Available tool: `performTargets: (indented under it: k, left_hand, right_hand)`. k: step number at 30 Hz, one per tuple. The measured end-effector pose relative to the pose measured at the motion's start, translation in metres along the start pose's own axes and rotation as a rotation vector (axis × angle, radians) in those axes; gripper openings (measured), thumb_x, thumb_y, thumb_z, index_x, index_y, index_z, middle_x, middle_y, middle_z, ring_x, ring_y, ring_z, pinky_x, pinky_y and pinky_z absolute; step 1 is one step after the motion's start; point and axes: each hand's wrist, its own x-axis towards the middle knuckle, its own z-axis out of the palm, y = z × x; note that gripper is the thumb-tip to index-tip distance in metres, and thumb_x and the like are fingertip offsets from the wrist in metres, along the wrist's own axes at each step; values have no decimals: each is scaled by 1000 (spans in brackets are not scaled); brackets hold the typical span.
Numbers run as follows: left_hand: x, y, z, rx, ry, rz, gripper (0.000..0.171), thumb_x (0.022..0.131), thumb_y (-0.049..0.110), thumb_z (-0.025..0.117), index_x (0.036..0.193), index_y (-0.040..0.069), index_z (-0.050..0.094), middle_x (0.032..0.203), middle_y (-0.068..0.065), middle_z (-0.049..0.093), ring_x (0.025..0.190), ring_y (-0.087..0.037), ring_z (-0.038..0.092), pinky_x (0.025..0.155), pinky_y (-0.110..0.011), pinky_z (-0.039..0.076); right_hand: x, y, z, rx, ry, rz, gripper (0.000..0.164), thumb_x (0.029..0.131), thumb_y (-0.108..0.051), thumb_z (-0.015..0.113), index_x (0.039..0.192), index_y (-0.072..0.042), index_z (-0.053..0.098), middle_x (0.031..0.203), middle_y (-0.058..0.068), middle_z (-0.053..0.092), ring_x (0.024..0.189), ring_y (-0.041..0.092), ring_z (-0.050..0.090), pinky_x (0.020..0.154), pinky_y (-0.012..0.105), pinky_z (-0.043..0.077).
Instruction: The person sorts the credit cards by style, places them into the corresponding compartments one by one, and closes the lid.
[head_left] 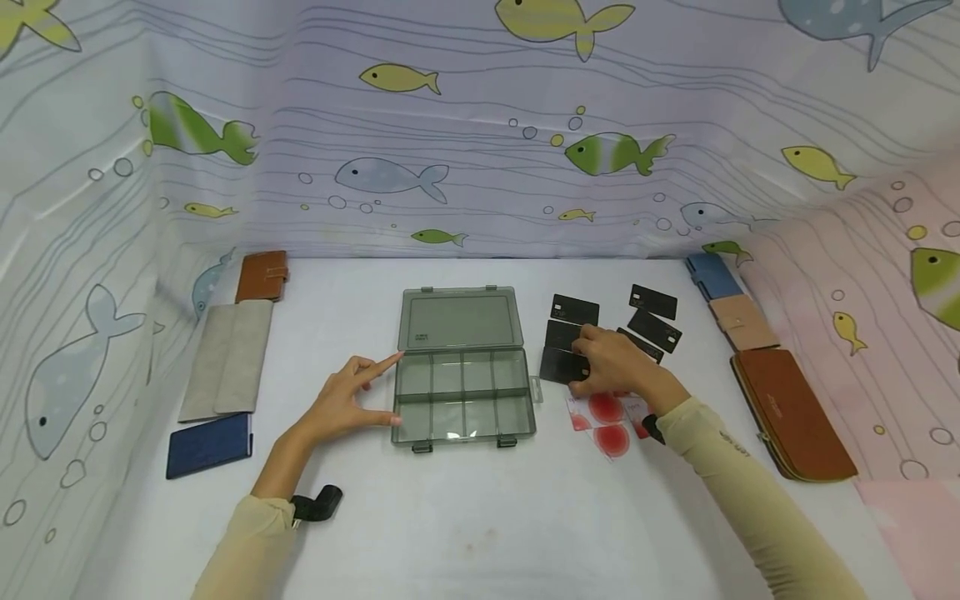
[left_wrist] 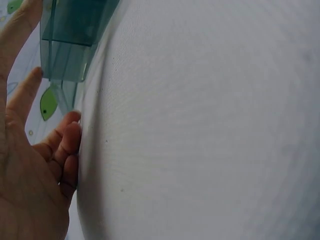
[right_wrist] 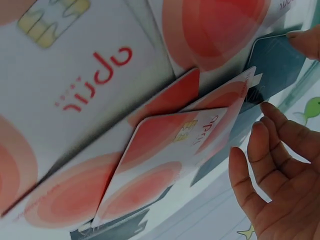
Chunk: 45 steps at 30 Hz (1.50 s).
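A translucent grey-green divided box (head_left: 464, 395) lies with its lid (head_left: 460, 319) laid back. My left hand (head_left: 348, 400) touches the box's left side with outstretched index finger and thumb; its other fingers bend near the tabletop in the left wrist view. To the right of the box, my right hand (head_left: 617, 362) pinches the lowest black card (head_left: 561, 366) of the left column by its edges, thumb near side, fingers far side. In the right wrist view, the red-and-white cards (right_wrist: 155, 160) overlap close by, and the hand's (right_wrist: 285, 180) remaining fingers are bent.
More black cards (head_left: 653, 302) lie beyond my right hand. Along the left stand a brown wallet (head_left: 260, 277), a grey wallet (head_left: 225, 358) and a navy wallet (head_left: 209, 447). Blue (head_left: 714, 277), tan (head_left: 744, 322) and large brown wallets (head_left: 795, 412) line the right. A fish-print curtain (head_left: 480, 125) encloses the table.
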Motion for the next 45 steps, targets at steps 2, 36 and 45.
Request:
performTargets:
  k: [2, 36, 45]
  left_hand:
    - [-1, 0, -1, 0, 0, -5, 97, 68, 46, 88, 152, 36, 41, 120, -7, 49, 87, -17, 43, 74, -35, 29]
    - [0, -5, -2, -47, 0, -5, 97, 66, 43, 90, 151, 36, 42, 114, -4, 49, 87, -16, 41, 79, -37, 26]
    - [-1, -5, 1, -47, 12, 10, 96, 67, 44, 89, 151, 33, 43, 112, -4, 50, 86, -15, 40, 80, -38, 25]
  right_hand:
    - [1, 0, 0, 17, 7, -1, 60, 71, -44, 81, 110, 1, 71, 97, 9, 59, 75, 18, 54, 73, 37, 54]
    - [48, -77, -39, 4, 240, -319, 52, 66, -44, 83, 97, -3, 72, 88, 5, 56, 68, 15, 50, 64, 33, 50]
    - [83, -121, -28, -60, 143, -382, 50, 70, -49, 80, 97, -8, 72, 87, 2, 55, 71, 14, 50, 68, 33, 48]
